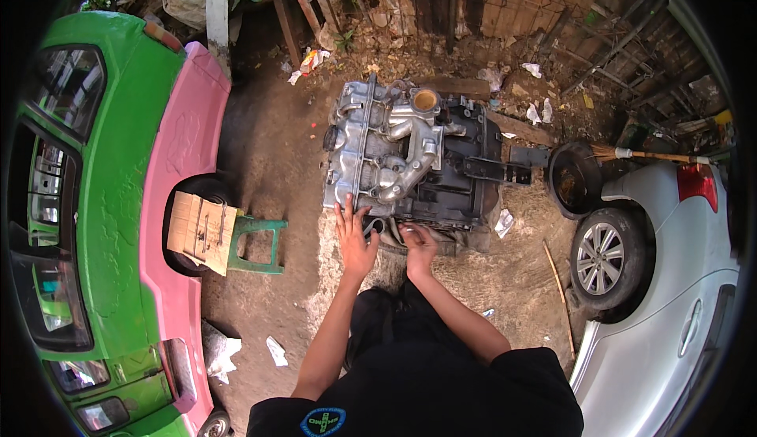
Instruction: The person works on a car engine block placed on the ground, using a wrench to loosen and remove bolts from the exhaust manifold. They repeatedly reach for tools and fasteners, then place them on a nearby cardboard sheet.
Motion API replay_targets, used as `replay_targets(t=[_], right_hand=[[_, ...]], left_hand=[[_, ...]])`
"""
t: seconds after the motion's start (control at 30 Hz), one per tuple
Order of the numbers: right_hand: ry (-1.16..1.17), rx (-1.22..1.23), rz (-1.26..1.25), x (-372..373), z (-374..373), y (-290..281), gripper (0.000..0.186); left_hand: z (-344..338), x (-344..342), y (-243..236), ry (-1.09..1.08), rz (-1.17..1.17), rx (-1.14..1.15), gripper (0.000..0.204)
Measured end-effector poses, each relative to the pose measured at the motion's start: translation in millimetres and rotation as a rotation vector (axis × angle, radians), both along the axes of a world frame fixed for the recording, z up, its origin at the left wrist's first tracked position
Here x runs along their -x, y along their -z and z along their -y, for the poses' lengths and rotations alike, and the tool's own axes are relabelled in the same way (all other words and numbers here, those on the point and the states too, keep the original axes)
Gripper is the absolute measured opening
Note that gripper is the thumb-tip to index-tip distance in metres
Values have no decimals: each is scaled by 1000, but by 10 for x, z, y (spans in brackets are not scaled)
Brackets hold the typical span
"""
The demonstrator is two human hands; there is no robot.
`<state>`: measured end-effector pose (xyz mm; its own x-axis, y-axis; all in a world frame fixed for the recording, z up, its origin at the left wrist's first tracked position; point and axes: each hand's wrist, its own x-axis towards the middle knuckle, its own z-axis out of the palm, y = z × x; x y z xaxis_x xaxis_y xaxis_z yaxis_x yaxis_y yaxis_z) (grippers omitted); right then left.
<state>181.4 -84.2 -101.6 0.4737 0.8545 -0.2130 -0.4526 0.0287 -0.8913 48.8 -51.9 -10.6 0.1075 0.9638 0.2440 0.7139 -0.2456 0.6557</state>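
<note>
A car engine (pixel 394 153) with a silver valve cover and curved intake pipes lies on the ground in front of me. My left hand (pixel 355 240) is at its near left corner, fingers spread, fingertips against the metal edge. Beside that hand a round grey pipe opening (pixel 377 226) shows at the engine's near side. My right hand (pixel 419 246) is just right of the opening, thumb and fingers drawn together close to the engine's near edge. Whatever may be between those fingers is too small to make out.
On the left stands a green and pink van (pixel 169 145), with a green plastic stool (pixel 260 244) bearing cardboard (pixel 189 224) and thin metal rods. To the right are a silver car (pixel 662 279), a black basin (pixel 574 181), a broom (pixel 654 156) and a stick (pixel 558 295).
</note>
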Motion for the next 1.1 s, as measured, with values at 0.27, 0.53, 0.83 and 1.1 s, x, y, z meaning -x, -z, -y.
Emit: replay_targets(t=[0.27,0.53,0.83,1.1], right_hand=[[-694,-215,1393,87,-123,348,24],[-656,109,1092,-255,81,533,12],[-219,544,-585,-222,-143,650,36],[-139,509,-850,-25,-329,422,28]], left_hand=[[14,7,40,-12,-13,-6,56],[-2,10,55,-15,-40,-9,57],[-4,3,29,-9,-17,-19,56],[4,0,3,-19,-6,28,55]])
